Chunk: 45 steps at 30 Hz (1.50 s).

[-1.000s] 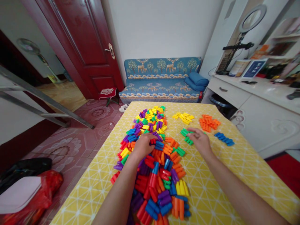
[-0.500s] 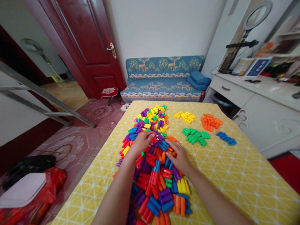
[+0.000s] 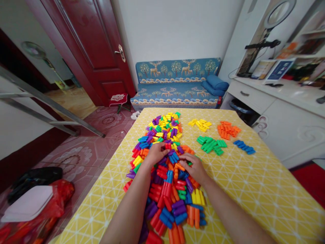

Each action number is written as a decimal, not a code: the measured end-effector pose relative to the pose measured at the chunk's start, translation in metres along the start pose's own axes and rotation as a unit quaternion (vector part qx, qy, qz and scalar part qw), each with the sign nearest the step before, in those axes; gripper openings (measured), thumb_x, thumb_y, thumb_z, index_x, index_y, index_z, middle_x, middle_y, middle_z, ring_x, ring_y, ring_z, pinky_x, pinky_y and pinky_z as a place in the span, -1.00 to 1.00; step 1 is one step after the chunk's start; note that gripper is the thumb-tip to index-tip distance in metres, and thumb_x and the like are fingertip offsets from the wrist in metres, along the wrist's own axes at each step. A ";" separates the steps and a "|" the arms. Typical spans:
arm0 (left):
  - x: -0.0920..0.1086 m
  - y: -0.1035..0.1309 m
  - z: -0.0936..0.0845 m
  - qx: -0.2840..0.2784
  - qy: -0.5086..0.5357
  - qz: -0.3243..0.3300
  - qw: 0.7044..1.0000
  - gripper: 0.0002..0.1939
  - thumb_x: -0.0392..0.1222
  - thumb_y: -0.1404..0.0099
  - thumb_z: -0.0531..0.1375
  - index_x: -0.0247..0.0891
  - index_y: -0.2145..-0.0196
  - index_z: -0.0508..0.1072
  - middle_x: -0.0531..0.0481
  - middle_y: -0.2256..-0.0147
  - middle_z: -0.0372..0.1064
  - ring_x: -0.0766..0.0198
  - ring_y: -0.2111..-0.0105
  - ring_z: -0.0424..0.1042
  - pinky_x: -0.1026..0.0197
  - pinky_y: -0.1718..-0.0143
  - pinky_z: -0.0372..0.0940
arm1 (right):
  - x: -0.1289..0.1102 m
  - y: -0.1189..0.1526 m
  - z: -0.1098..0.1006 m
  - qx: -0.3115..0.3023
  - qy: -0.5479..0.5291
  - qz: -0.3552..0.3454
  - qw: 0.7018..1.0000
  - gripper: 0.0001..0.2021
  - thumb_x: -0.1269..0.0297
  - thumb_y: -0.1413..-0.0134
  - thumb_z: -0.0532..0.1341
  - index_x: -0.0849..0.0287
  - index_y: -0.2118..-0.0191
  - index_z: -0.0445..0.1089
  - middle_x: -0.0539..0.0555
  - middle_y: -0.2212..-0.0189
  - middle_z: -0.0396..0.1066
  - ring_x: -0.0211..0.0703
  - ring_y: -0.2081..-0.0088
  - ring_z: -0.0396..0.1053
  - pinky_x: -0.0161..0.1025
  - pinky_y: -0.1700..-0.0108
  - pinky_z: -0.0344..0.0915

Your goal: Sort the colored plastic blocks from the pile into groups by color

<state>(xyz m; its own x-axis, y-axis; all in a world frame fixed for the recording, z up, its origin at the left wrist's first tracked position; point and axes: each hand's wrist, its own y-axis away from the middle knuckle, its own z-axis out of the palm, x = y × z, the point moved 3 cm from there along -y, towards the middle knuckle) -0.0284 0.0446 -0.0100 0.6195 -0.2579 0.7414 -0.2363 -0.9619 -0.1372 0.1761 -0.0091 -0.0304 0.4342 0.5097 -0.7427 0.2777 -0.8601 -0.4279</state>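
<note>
left hand [image 3: 154, 155]: fingers spread on block pile [image 3: 167, 176] | right hand [image 3: 194, 168]: same

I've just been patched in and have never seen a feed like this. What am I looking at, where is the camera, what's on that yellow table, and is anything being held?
There is no machine: these are a person's two bare arms, seen from a camera worn on their head, looking forward and down.

The table has a yellow patterned cloth. A big mixed pile of coloured plastic pieces runs down its middle. To the right lie four small one-colour groups: yellow pieces, orange pieces, green pieces and blue pieces.

The left hand and right hand both rest on the mixed pile, fingers among the pieces. Whether either actually grips one cannot be told.
</note>
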 end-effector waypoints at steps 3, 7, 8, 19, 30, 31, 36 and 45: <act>-0.007 -0.001 0.001 -0.006 0.062 -0.011 0.998 -0.81 -0.11 -0.18 0.20 -0.32 0.42 0.46 0.08 0.53 0.32 0.36 0.54 0.21 0.34 0.52 0.06 | 0.000 0.000 0.000 0.010 0.001 -0.003 1.000 -0.84 0.21 -0.15 0.20 0.11 0.22 0.49 0.08 0.24 0.51 -0.11 0.17 0.45 -0.18 0.10 0.34; -0.014 -0.002 0.003 -0.014 0.133 -0.026 0.991 -0.75 -0.04 -0.17 0.19 -0.33 0.44 0.41 0.10 0.55 0.26 0.38 0.56 0.19 0.34 0.53 0.05 | -0.001 -0.001 -0.001 0.016 -0.006 0.000 1.000 -0.85 0.24 -0.14 0.20 0.11 0.22 0.49 0.07 0.26 0.50 -0.15 0.24 0.44 -0.20 0.14 0.35; -0.015 -0.003 0.003 -0.013 0.137 -0.029 0.990 -0.73 -0.02 -0.17 0.19 -0.33 0.45 0.40 0.10 0.56 0.25 0.38 0.56 0.18 0.34 0.53 0.05 | -0.002 -0.001 -0.002 0.018 -0.009 0.003 1.000 -0.84 0.24 -0.14 0.20 0.11 0.20 0.48 0.07 0.27 0.49 -0.16 0.26 0.44 -0.20 0.16 0.36; -0.010 -0.001 0.000 0.013 0.115 -0.047 0.992 -0.68 0.03 -0.20 0.16 -0.29 0.51 0.33 0.11 0.59 0.19 0.37 0.57 0.16 0.32 0.54 0.00 | -0.001 -0.002 -0.002 0.017 -0.017 0.021 1.000 -0.84 0.24 -0.14 0.20 0.10 0.19 0.48 0.07 0.25 0.50 -0.14 0.22 0.45 -0.19 0.13 0.36; -0.006 -0.001 -0.002 0.009 0.080 -0.066 0.995 -0.59 0.09 -0.28 0.06 -0.26 0.56 0.23 0.14 0.65 0.10 0.39 0.62 0.10 0.30 0.57 -0.10 | 0.002 -0.001 -0.001 0.015 -0.019 0.034 0.999 -0.84 0.24 -0.15 0.19 0.11 0.20 0.48 0.08 0.22 0.51 -0.13 0.17 0.46 -0.16 0.07 0.35; -0.006 -0.001 -0.002 0.009 0.080 -0.063 0.995 -0.59 0.09 -0.28 0.07 -0.26 0.57 0.22 0.14 0.65 0.09 0.39 0.62 0.09 0.30 0.57 -0.10 | 0.002 -0.001 -0.001 0.015 -0.019 0.033 0.999 -0.83 0.23 -0.15 0.19 0.11 0.19 0.48 0.07 0.22 0.51 -0.13 0.17 0.46 -0.16 0.07 0.35; -0.004 -0.001 -0.003 0.022 0.089 -0.050 0.995 -0.55 0.13 -0.24 0.12 -0.27 0.61 0.19 0.15 0.64 0.02 0.42 0.61 0.03 0.30 0.57 -0.12 | 0.000 -0.002 -0.001 0.017 -0.014 0.024 0.999 -0.82 0.22 -0.15 0.19 0.10 0.19 0.48 0.07 0.23 0.51 -0.12 0.18 0.45 -0.16 0.10 0.35; 0.003 0.001 -0.007 0.028 0.188 -0.062 0.980 -0.53 0.10 -0.21 0.20 -0.35 0.11 0.49 -0.01 0.47 0.42 0.31 0.54 0.36 0.27 0.48 0.25 | 0.001 -0.002 -0.001 0.016 -0.010 0.021 1.000 -0.82 0.21 -0.17 0.17 0.10 0.20 0.49 0.07 0.22 0.51 -0.12 0.16 0.46 -0.17 0.09 0.34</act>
<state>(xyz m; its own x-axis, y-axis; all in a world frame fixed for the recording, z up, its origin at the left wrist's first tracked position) -0.0318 0.0438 -0.0038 0.3191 -0.0967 0.9428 -0.1274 -0.9901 -0.0585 0.1766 -0.0065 -0.0294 0.4282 0.4737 -0.7696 0.2322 -0.8807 -0.4129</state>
